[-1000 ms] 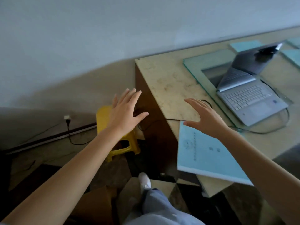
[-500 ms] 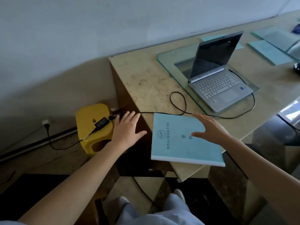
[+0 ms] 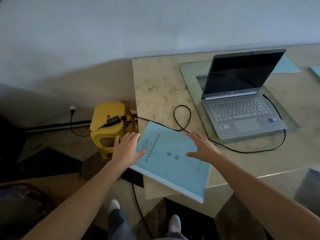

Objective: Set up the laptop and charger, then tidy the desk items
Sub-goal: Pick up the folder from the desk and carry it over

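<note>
Head view: both hands sit low at the blue booklet, which lies on the desk's near left corner and overhangs the edge. Left hand is at its left edge, fingers straight and spread, thumb on the cover, gripping nothing. Right hand is flat over the right edge, fingers loose. The laptop stands open, screen dark, on a glass sheet. The charger rests on the yellow stool; its cable loops across the desk.
</note>
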### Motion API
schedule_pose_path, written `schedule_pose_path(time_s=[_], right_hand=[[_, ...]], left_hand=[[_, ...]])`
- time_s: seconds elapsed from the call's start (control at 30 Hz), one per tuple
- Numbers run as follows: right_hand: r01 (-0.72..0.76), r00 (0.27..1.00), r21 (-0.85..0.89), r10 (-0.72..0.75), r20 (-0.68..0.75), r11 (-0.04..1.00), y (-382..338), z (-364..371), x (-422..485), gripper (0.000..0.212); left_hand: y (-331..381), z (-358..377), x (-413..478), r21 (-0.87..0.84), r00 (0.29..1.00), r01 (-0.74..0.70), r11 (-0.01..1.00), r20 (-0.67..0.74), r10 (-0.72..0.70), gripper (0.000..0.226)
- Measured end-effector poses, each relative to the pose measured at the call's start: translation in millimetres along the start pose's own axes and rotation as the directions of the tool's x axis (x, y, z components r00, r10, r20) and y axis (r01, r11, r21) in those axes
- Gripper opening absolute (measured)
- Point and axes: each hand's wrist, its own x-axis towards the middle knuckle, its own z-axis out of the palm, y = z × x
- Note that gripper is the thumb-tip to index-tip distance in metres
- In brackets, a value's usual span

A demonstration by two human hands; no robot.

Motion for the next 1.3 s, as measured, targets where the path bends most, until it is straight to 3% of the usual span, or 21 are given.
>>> schedule_pose_path(time_s=[0.13,0.27,0.37,0.47,0.53,0.6,0.63,0.77,0.83,0.9,0.97,1.03,1.17,1.27,1.3], right_hand=[[0.028,0.999,-0.104,-0.024,0.041,0.994,17.0,11.7,-0.9,0.089],[0.057,0.998,-0.134,-0.052,0.038,0.989,22.1,24.0,2.8,0.092],[0.065,0.998,-0.13,-0.063,0.015,0.989,26.3,27.8,6.0,0.098],[0.063,0.998,-0.107,-0.066,-0.022,0.992,26.0,29.4,6.0,0.102],[0.041,0.998,-0.091,-0.045,-0.047,0.995,23.3,32.1,-0.9,0.102],[-0.013,0.998,-0.094,0.007,-0.067,0.996,18.3,40.0,-14.3,0.102],[-0.041,0.997,-0.095,0.034,-0.075,0.995,15.3,45.3,-22.2,0.102],[-0.133,0.991,-0.069,0.13,-0.043,0.989,2.7,63.4,-44.1,0.1],[-0.213,0.977,0.061,0.214,0.002,0.975,-4.3,67.7,-47.8,0.092],[-0.273,0.962,0.156,0.269,0.045,0.949,-9.5,71.3,-49.8,0.086],[-0.291,0.957,0.223,0.279,0.082,0.93,-11.7,71.9,-48.1,0.082],[-0.315,0.949,0.411,0.277,0.151,0.856,-13.4,65.5,-42.4,0.077],[-0.465,0.885,0.729,0.293,0.362,0.502,-18.7,42.3,-37.7,0.053],[-0.495,0.869,0.862,0.1,0.485,0.111,-16.1,36.8,-43.5,0.056],[-0.498,0.867,0.867,0.042,0.497,0.03,-16.1,35.0,-45.9,0.059]], left_hand=[[16.5,24.4,-27.3,-0.118,0.992,0.121,0.986,0.048,-0.117,0.067],[22.5,54.1,-56.8,-0.29,0.933,0.354,0.889,0.174,-0.315,0.082],[24.7,67.8,-71.1,-0.533,0.855,0.513,0.673,0.246,-0.458,0.093],[29.1,74.6,-70.1,-0.685,0.81,0.561,0.465,0.336,-0.482,0.098],[33.5,74.9,-62.8,-0.847,0.77,0.498,0.187,0.333,-0.544,0.083],[37.4,71.1,-55.8,-0.904,0.671,0.412,-0.116,0.387,-0.633,0.068],[37.8,69.4,-53.2,-0.905,0.646,0.372,-0.206,0.412,-0.643,0.06],[41.2,58.6,-49.6,-0.844,0.741,0.368,-0.39,0.52,-0.425,0.029],[47.5,55.3,-54.9,-0.756,0.725,0.517,-0.401,0.636,-0.264,0.017],[50.0,54.5,-58.5,-0.711,0.703,0.621,-0.329,0.691,-0.166,0.015],[43.8,47.2,-55.1,-0.734,0.722,0.635,-0.242,0.675,-0.151,0.018],[33.8,29.7,-46.8,-0.767,0.767,0.61,-0.198,0.634,-0.095,0.024],[23.8,-12.7,-26.3,-0.844,0.844,0.535,-0.052,0.53,0.084,0.046],[32.0,-41.2,-15.6,-0.872,0.82,0.486,0.065,0.481,0.31,0.054],[35.8,-48.5,-12.5,-0.877,0.799,0.472,0.092,0.47,0.376,0.054]])
